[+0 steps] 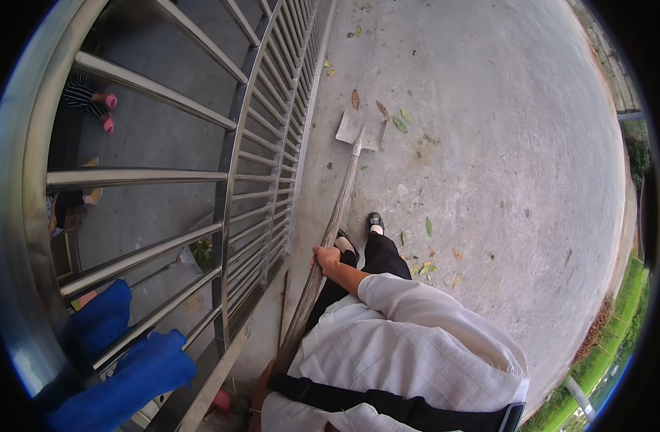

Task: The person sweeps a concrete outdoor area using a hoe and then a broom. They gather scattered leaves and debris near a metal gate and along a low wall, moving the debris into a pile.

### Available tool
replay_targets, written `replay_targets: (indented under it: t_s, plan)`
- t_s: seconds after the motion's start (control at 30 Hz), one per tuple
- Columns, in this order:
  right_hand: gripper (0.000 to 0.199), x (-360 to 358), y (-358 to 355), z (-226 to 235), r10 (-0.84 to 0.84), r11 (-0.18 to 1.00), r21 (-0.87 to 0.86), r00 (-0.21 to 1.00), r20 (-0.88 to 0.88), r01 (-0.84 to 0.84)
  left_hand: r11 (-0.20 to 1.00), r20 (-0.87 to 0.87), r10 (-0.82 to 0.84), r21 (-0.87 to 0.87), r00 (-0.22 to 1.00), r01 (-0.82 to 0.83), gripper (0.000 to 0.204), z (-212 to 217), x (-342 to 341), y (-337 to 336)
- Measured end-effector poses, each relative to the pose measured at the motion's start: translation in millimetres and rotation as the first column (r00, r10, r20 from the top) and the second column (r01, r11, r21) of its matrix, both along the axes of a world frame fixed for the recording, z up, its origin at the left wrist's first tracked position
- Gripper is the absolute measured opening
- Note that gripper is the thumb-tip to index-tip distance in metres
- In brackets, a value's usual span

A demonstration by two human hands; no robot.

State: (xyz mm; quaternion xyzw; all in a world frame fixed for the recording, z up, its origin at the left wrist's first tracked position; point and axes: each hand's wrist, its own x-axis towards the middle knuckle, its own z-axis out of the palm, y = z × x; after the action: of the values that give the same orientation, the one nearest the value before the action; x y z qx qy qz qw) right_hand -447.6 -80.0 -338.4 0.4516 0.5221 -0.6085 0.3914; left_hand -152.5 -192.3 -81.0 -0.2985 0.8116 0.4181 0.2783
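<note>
A long-handled shovel [339, 212] slants away from me, its wooden shaft running from my left side up to a flat, square-edged blade. That blade [374, 134] rests on the concrete, apart from several leaves just beyond it. Partway along the shaft, my right hand [330, 261] is wrapped round the wood, its arm reaching across my body. My left hand [263, 387] is closed about the shaft near its upper end at the lower left; its fingers are mostly hidden.
A metal railing [229, 173] runs along my left. Blue cloth [139, 367] hangs on it. Beyond it are people's legs, one pair with pink shoes [109, 115]. Leaves [429, 227] are scattered over the concrete floor [503, 180]. Grass [611, 327] lies past the right edge.
</note>
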Motion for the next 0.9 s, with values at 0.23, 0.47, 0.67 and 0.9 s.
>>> replay_targets:
  t_s: [0.23, 0.47, 0.67, 0.9]
  plan:
    - [0.009, -84.0, 18.5, -27.0, -0.066, 0.989, -0.132, 0.997, -0.046, 0.059, 0.988, -0.129, -0.06, -0.146, 0.99, 0.041, 0.065, 4.6, -109.1, 19.9]
    - [0.008, -148.0, 65.2, -33.6, -0.257, 0.949, -0.198, 0.965, -0.045, 0.244, 0.983, -0.207, -0.073, -0.182, 0.976, 0.035, 0.06, 3.2, -186.2, 35.5]
    - [0.011, -115.4, 87.1, -21.9, -0.22, 0.968, -0.126, 0.975, -0.022, 0.216, 0.992, -0.109, -0.116, -0.061, 0.987, 0.11, 0.052, -9.1, -138.8, 33.5]
    - [0.008, -205.6, 139.7, -41.3, -0.211, 0.968, -0.126, 0.975, 0.072, 0.219, 0.995, -0.034, -0.081, -0.069, 0.996, 0.078, 0.048, -2.6, -248.4, 86.8]
